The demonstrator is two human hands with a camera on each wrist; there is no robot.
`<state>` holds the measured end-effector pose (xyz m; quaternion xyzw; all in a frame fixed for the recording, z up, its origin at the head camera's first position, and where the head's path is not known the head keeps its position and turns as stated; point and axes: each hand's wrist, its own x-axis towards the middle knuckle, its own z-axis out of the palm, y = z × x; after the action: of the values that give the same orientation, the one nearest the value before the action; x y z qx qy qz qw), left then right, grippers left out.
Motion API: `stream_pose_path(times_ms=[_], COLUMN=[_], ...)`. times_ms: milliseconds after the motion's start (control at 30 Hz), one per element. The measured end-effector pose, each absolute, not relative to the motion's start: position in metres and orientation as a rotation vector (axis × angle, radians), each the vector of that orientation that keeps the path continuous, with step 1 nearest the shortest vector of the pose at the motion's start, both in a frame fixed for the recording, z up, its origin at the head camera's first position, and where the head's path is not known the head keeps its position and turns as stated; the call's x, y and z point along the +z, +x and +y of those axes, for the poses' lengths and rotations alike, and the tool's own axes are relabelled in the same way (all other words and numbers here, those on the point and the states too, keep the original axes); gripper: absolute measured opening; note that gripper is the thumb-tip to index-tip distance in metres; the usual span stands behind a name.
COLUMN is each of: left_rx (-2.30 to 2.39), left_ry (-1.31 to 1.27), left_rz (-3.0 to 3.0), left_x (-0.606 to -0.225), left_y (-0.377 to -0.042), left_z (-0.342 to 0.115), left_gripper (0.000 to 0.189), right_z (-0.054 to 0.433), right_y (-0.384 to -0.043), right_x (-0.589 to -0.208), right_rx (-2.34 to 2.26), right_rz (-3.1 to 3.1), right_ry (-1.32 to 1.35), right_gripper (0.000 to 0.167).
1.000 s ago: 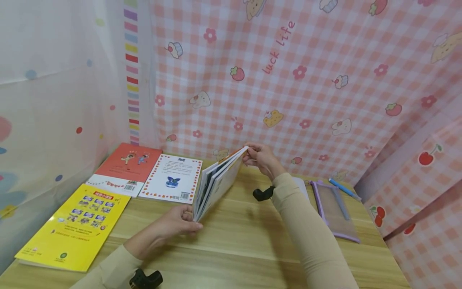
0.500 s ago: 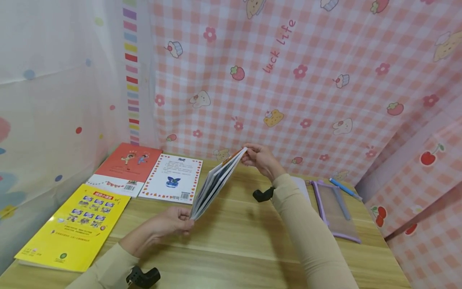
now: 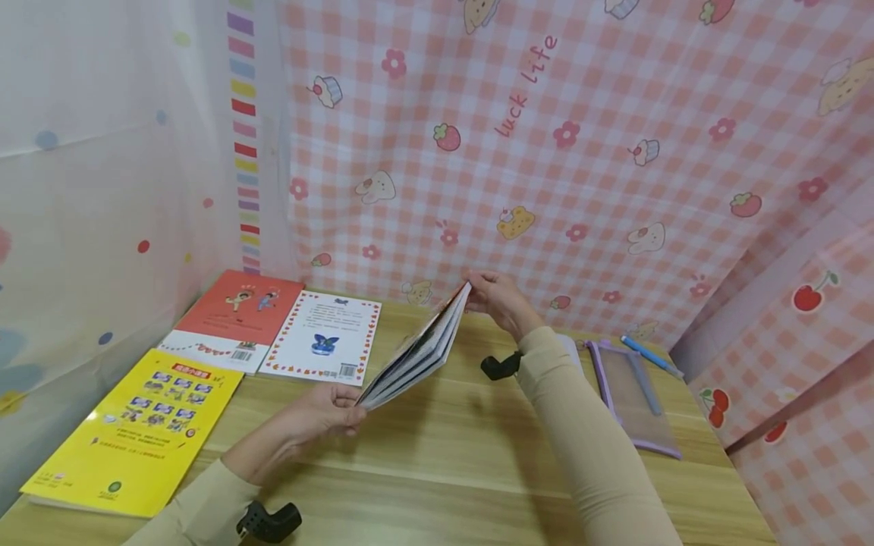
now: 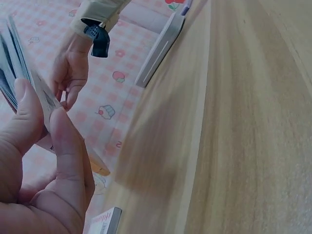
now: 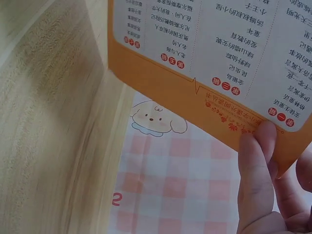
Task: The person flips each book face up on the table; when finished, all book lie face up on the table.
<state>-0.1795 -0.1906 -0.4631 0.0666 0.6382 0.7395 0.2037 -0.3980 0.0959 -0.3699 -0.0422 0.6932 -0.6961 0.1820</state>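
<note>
A thin paperback book (image 3: 416,360) is held tilted over the table between both hands, its page edges facing me and slightly fanned. My left hand (image 3: 321,417) pinches its near lower corner; the left wrist view shows thumb and fingers (image 4: 66,141) on either side of the pages (image 4: 34,73). At the far upper corner, my right hand (image 3: 501,299) grips the book. An orange-bordered cover (image 5: 195,90) with columns of printed text fills the top of the right wrist view, with right-hand fingers (image 5: 256,175) on its border.
On the left of the wooden table (image 3: 437,485) lie a yellow book (image 3: 130,440), a red-and-white book (image 3: 239,311) and a white butterfly book (image 3: 326,337). At right are a purple-edged mesh pouch (image 3: 635,402), a blue pen (image 3: 649,355) and a partly hidden white item (image 3: 570,353). A checked curtain (image 3: 478,174) hangs behind.
The book has turned so its bottom page edges face me more, and it leans flatter. My left hand has shifted slightly left; my right hand stays at the far corner.
</note>
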Motion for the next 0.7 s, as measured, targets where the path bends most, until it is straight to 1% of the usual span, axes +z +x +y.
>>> stream_pose_path(times_ms=[133, 200, 300, 367, 700], left_rx=[2.056, 2.054, 2.053, 2.059, 2.099], left_ry=[0.176, 0.174, 0.167, 0.154, 0.108], left_rz=[1.818, 1.826, 1.838, 1.844, 1.797], left_x=[-0.460, -0.458, -0.455, -0.454, -0.450], left_y=[-0.181, -0.181, -0.181, -0.180, -0.181], left_z=[-0.191, -0.191, -0.192, -0.192, -0.195], left_gripper=[0.054, 0.052, 0.043, 0.041, 0.057], right_z=[0.097, 0.098, 0.099, 0.100, 0.108], right_y=[-0.397, -0.397, -0.397, -0.397, -0.400], right_x=[-0.369, -0.370, -0.371, -0.372, -0.380], right_rx=[-1.970, -1.960, -1.943, -1.941, -1.975], right_rz=[1.973, 1.996, 2.025, 2.024, 1.878], right_ry=[-0.087, -0.077, -0.076, -0.078, -0.082], right_gripper=[0.045, 0.045, 0.044, 0.044, 0.046])
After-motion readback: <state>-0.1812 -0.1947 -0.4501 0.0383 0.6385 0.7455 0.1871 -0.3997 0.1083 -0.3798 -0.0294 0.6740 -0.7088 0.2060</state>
